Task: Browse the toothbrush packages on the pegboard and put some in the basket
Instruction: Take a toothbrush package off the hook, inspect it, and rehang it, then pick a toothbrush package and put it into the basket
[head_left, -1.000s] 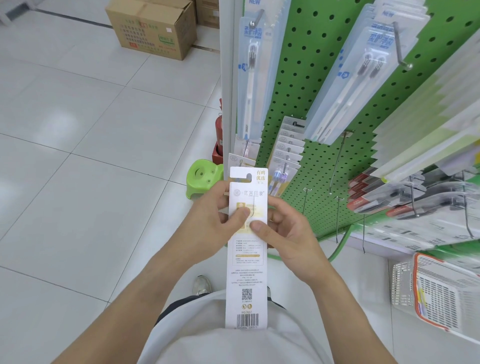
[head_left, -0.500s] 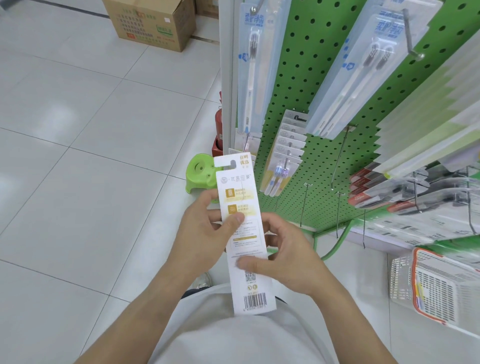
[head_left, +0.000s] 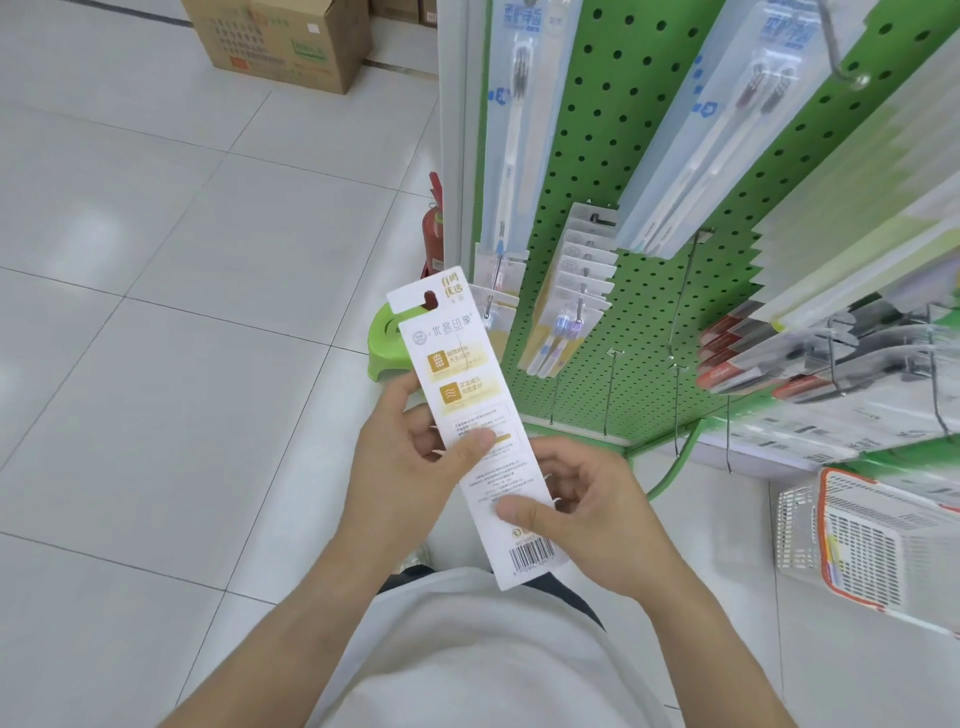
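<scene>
White and red wire basket (head_left: 857, 551) low at the right, on the floor beside the green pegboard (head_left: 623, 171); contents hard to make out through the mesh, only a hint of a coloured strip inside. Right edge of the basket cut off by the frame.

White toothbrush package (head_left: 475, 431) held upright and tilted slightly left in front of the body, printed back facing the camera, barcode at the bottom. Left hand (head_left: 410, 462) pinching the middle of its left edge, thumb pressed on the card, fingers behind. Right hand (head_left: 582, 514) pinching lower down on the right edge, thumb on the face, fingers curled behind.

More toothbrush packs (head_left: 571, 296) hanging on pegs on the board, several pegs bare. Packs at the upper right blurred and cut off.

Pale tiled floor (head_left: 156, 312) all around. Cardboard box (head_left: 280, 41) at the top, partly out of frame. Green plastic stool (head_left: 387, 343) and a red fire extinguisher (head_left: 432, 234) at the board's left edge, both partly hidden behind the held package and the board's frame.
</scene>
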